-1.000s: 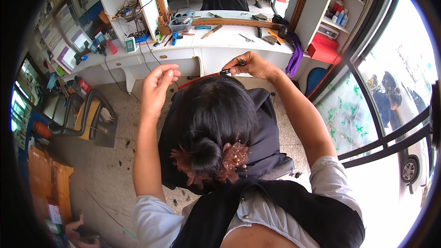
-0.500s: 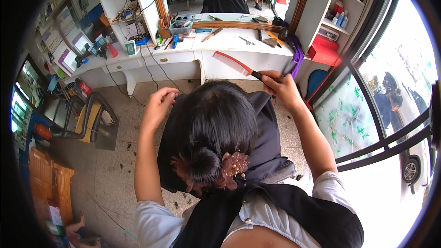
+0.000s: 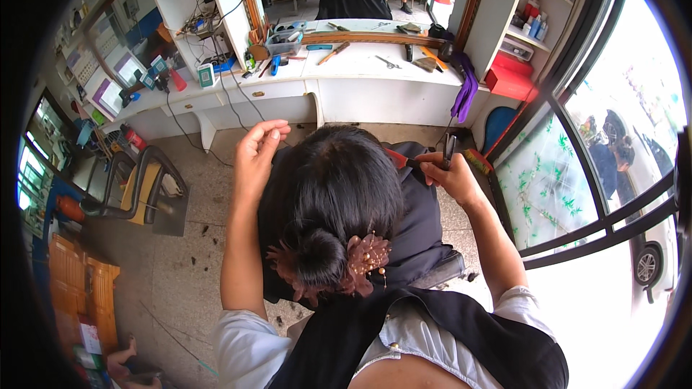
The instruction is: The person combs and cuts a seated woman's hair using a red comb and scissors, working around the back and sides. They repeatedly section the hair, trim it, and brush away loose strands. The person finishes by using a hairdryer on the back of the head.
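Observation:
A dark-haired head (image 3: 339,180) is close in front of me, tied in a bun with a brownish-pink flower hair tie (image 3: 367,263). A black cape (image 3: 425,209) covers the seated person. To the right of the head, my right hand (image 3: 450,173) is closed on the black handle of a red comb (image 3: 396,159), whose far part is hidden behind the hair. From the same hand a narrow black tool (image 3: 450,147) sticks up; its kind is unclear. My left hand (image 3: 259,151) is raised by the head's left side, fingers loosely bent and thumb apart, with nothing visible in it.
Beyond the head runs a white counter (image 3: 346,72) below a mirror, with scissors (image 3: 388,62), a brush (image 3: 334,53) and a plastic bin (image 3: 285,45). A purple cloth (image 3: 465,86) hangs off its right end. An armchair (image 3: 137,187) stands left; a glass door (image 3: 551,173) is right.
My right hand has lowered and turned, bringing the comb from above the head down against its right side. My left hand has risen slightly, its fingers straighter.

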A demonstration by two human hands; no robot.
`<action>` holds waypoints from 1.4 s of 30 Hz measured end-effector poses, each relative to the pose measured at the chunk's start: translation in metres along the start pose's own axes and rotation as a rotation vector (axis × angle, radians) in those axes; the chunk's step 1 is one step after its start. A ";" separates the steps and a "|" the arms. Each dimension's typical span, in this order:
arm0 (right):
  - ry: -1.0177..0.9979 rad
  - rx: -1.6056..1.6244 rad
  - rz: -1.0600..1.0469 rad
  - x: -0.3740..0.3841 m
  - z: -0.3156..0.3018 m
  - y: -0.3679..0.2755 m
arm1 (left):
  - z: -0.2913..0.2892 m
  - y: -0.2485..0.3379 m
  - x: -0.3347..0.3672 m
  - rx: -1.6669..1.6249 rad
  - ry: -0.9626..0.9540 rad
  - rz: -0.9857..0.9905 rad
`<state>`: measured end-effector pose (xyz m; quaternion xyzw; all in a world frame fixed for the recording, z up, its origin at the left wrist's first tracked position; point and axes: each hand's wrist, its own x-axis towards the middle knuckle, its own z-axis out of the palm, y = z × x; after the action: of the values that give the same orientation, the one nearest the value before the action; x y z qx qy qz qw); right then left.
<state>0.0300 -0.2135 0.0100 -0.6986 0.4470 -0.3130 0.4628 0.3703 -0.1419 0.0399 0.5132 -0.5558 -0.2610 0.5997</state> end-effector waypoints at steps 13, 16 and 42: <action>0.165 0.500 0.208 -0.072 -0.002 0.025 | -0.022 -0.034 -0.032 0.123 -0.058 -0.241; 0.204 0.546 0.220 -0.073 0.000 0.023 | -0.008 -0.030 -0.029 -0.023 0.049 -0.207; 0.196 0.457 0.020 -0.058 0.018 0.009 | -0.009 -0.023 -0.040 -0.132 0.054 -0.331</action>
<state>0.0185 -0.1551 -0.0061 -0.5380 0.4142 -0.4674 0.5662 0.3748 -0.1108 0.0047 0.5639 -0.4291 -0.3782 0.5957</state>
